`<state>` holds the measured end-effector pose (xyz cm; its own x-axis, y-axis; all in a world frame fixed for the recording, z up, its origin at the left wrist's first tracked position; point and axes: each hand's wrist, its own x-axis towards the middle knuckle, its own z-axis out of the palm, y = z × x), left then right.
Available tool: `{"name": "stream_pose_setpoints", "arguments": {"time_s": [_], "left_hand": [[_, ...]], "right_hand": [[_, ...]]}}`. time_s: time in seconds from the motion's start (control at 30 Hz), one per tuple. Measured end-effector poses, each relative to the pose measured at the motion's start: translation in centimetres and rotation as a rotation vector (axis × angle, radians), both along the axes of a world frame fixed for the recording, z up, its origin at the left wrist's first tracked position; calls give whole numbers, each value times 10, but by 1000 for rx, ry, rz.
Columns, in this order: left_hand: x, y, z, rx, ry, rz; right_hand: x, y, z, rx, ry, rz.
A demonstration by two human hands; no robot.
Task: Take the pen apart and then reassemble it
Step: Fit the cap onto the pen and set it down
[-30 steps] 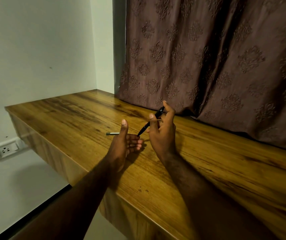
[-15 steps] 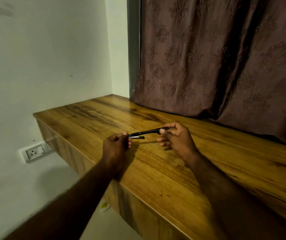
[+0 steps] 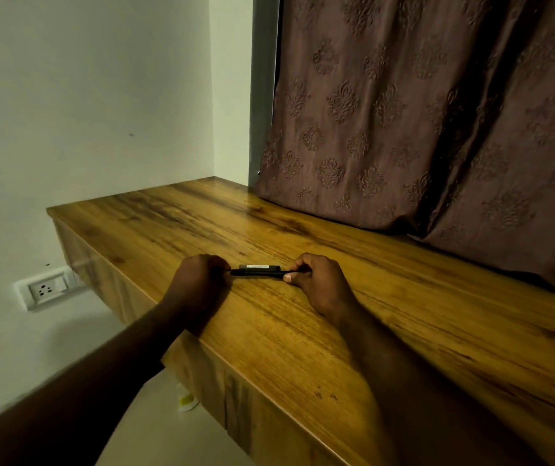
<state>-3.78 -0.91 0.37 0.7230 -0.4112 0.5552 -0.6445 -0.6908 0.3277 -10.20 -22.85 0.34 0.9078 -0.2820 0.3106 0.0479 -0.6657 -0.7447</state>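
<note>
Both hands have come down toward the surface (image 3: 296, 334), and the pen (image 3: 257, 273) is now level between them, just above the wood. Left hand (image 3: 198, 280) curls round its left end; right hand (image 3: 319, 284) pinches its right end. A second dark piece (image 3: 260, 266) with a pale strip lies just behind; contact unclear. Curtain (image 3: 420, 122) hangs behind, wall socket (image 3: 45, 290) at left.

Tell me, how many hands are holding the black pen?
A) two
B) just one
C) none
A: the left hand grips one end of the pen and the right hand grips the other, just above the wooden desk.
</note>
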Motion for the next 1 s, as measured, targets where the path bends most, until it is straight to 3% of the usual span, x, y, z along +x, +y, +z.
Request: {"name": "stream_pose_setpoints", "arguments": {"time_s": [0.2, 0.53, 1.0], "left_hand": [[5, -1, -3, 56, 47, 107], [12, 4, -6, -196, 229, 53], [8, 4, -4, -180, 313, 95]], "right_hand": [[17, -4, -2, -111, 32, -11], [20, -8, -2, -38, 43, 18], [16, -13, 0, 66, 84, 41]]}}
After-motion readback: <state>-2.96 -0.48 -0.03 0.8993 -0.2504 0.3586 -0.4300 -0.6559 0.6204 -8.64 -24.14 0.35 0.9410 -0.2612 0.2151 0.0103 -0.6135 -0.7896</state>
